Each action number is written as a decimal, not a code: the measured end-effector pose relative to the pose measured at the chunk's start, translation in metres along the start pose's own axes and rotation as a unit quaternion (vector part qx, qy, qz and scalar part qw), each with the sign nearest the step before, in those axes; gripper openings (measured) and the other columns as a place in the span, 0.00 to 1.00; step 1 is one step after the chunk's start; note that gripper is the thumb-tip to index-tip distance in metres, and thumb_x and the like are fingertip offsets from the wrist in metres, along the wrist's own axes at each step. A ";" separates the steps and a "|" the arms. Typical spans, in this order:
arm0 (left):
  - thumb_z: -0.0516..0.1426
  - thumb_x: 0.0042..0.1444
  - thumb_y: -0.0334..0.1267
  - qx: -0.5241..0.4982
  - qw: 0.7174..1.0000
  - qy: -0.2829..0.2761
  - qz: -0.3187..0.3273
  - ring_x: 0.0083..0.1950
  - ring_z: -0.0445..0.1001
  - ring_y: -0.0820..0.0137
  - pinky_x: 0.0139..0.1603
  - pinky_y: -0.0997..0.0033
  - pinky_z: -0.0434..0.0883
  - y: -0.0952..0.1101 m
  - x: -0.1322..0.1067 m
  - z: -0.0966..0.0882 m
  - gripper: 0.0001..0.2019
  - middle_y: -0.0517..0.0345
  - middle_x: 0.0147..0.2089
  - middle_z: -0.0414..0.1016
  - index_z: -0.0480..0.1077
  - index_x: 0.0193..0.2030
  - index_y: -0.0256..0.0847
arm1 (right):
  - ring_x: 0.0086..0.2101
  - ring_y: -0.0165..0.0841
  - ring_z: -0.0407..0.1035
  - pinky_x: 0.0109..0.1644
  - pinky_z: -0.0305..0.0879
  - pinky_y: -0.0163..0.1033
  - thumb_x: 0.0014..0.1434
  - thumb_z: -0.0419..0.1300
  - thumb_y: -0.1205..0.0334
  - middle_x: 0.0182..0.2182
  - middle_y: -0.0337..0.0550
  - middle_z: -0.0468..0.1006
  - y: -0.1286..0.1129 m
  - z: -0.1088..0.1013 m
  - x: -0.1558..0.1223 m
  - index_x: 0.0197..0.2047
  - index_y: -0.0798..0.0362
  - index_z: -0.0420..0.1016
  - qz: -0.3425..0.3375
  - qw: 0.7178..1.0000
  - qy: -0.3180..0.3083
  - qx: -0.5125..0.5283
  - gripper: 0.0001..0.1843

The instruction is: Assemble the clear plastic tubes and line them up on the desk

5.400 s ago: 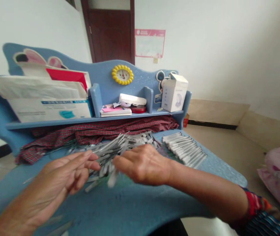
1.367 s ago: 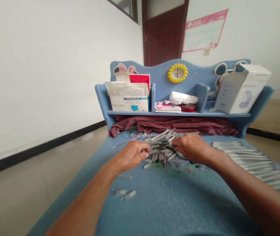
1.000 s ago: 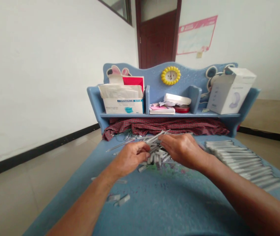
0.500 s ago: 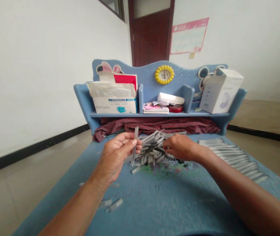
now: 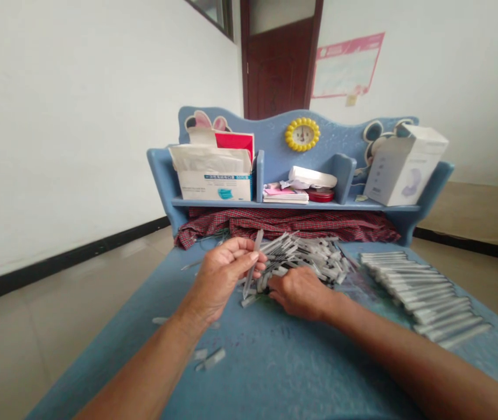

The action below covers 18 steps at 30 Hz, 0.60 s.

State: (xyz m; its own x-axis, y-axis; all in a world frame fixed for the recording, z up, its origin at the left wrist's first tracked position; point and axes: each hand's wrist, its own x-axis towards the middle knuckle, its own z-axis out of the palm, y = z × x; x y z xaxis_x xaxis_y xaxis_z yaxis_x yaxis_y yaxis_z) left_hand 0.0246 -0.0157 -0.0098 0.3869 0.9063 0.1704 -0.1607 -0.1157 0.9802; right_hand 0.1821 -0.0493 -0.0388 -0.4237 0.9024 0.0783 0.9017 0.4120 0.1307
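Translucent plastic pen-like tube (image 5: 249, 281) was pinched, tilted, in your left hand (image 5: 225, 271), just before the jumbled heap of clear and black plastic pieces (image 5: 319, 256). Your right hand (image 5: 302, 293) was at the heap's near edge; couldn't tell its grip. Likely the part-picking step; next move probably called for a matching piece (row of grey-white sticks (image 5: 424, 296) lay off right).

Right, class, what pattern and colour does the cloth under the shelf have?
The cloth is checked, mainly dark red, as the head view shows.
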 end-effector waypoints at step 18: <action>0.58 0.50 0.34 0.033 0.999 -0.013 -0.006 0.31 0.73 0.72 0.33 0.72 0.69 -0.005 0.001 -0.005 0.08 0.55 0.32 0.76 0.66 0.37 0.35 | 0.27 0.41 0.74 0.28 0.66 0.39 0.55 0.49 0.70 0.27 0.51 0.78 -0.013 0.008 0.012 0.33 0.57 0.72 -0.054 0.998 0.027 -0.036 0.10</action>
State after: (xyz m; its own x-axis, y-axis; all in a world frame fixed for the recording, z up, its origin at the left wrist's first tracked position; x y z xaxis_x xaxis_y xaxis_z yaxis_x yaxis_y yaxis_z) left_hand 0.0211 -0.0118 -0.0154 0.4115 0.8972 0.1602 -0.0958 -0.1322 0.9866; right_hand 0.1662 -0.0431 -0.0475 -0.5229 0.8449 0.1129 0.8434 0.4937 0.2118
